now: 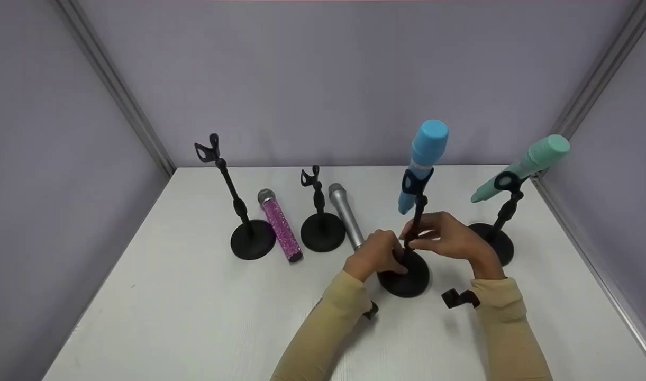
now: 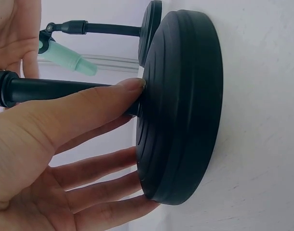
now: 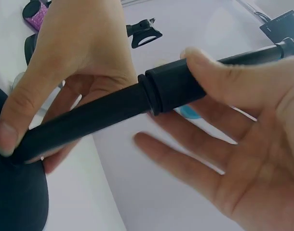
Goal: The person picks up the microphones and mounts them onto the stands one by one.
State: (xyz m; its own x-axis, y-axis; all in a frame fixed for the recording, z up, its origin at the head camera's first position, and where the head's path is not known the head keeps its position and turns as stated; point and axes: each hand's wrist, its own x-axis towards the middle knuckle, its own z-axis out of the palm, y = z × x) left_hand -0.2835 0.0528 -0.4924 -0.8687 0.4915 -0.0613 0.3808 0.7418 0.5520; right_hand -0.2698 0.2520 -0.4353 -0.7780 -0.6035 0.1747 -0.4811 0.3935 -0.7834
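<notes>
A black desktop microphone stand (image 1: 414,280) is between both hands, its round base close to the white table. In its top clip leans a blue microphone (image 1: 428,144). My left hand (image 1: 374,255) grips the foot of the pole, its thumb (image 2: 130,85) at the joint with the base (image 2: 185,96) and the lower fingers spread along the base's far side. Higher up, my right hand (image 1: 452,237) pinches the pole's thick collar (image 3: 173,85) between thumb and fingers. The two lower fingers of that hand extend away from the pole in the right wrist view.
Right of the hands stands another stand (image 1: 500,241) carrying a mint-green microphone (image 1: 542,154). To the left, a silver microphone (image 1: 345,209) lies beside a short stand (image 1: 323,235), and a pink glittery microphone (image 1: 281,227) beside a taller stand (image 1: 253,241). Grey walls (image 1: 323,79) enclose the table.
</notes>
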